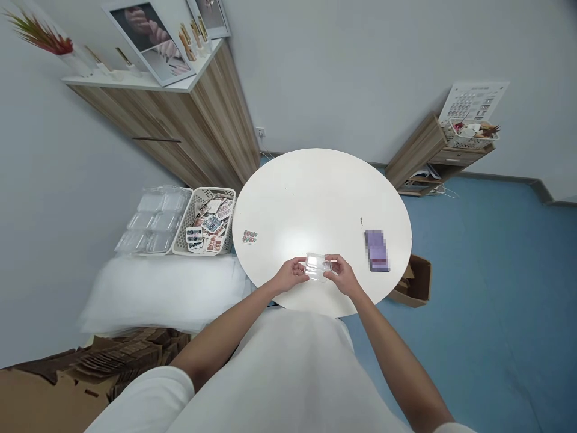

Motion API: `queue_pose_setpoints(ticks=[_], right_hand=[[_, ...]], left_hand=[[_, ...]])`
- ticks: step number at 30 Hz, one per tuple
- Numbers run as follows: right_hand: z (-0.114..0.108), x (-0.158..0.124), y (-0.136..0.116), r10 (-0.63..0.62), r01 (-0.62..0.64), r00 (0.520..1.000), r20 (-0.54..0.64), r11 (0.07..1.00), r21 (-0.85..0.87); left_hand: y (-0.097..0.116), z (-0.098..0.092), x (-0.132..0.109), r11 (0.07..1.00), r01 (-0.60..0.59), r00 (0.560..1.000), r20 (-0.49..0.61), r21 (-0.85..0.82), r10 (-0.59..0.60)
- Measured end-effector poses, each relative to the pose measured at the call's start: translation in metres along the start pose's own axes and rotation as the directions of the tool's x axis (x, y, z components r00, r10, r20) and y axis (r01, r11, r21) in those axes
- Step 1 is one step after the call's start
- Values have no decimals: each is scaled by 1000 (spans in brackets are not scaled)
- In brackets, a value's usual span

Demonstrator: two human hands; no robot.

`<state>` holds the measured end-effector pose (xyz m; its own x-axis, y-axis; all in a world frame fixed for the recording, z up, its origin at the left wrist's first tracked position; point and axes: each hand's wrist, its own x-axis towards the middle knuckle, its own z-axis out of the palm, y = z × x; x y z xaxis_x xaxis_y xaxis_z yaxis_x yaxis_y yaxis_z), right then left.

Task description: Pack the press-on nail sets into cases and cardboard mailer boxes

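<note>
A small clear plastic case (pixel 317 266) is held between both my hands just above the near edge of the round white table (pixel 315 198). My left hand (pixel 292 275) pinches its left end, fingers closed on it. My right hand (pixel 340 273) grips its right end the same way. A small card of press-on nails (pixel 249 237) lies on the table at the left. A purple blurred flat object (pixel 377 250) lies on the table at the right.
Left of the table, a white basket (pixel 208 221) full of nail cards stands beside a stack of clear plastic cases (pixel 155 219) on a white surface. Cardboard lies at the lower left (pixel 67 373), a cardboard box (pixel 417 282) by the table's right, wooden cabinets behind.
</note>
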<state>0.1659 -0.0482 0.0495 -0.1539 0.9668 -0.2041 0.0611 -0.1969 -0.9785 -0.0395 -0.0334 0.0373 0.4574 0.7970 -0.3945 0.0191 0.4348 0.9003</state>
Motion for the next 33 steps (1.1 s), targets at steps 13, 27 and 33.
queue_pose_setpoints(ticks=[13, 27, 33], right_hand=[[3, 18, -10, 189, -197, 976, -104, 978, -72], [9, 25, -3, 392, -371, 914, -106, 913, 171], [13, 8, 1, 378, -346, 906, -190, 921, 180]], left_hand=[[-10, -1, -2, 1000, 1, 1000, -11, 23, -1], [-9, 5, -8, 1000, -6, 1000, -24, 31, 7], [-10, 6, -7, 1000, 3, 996, -84, -6, -4]])
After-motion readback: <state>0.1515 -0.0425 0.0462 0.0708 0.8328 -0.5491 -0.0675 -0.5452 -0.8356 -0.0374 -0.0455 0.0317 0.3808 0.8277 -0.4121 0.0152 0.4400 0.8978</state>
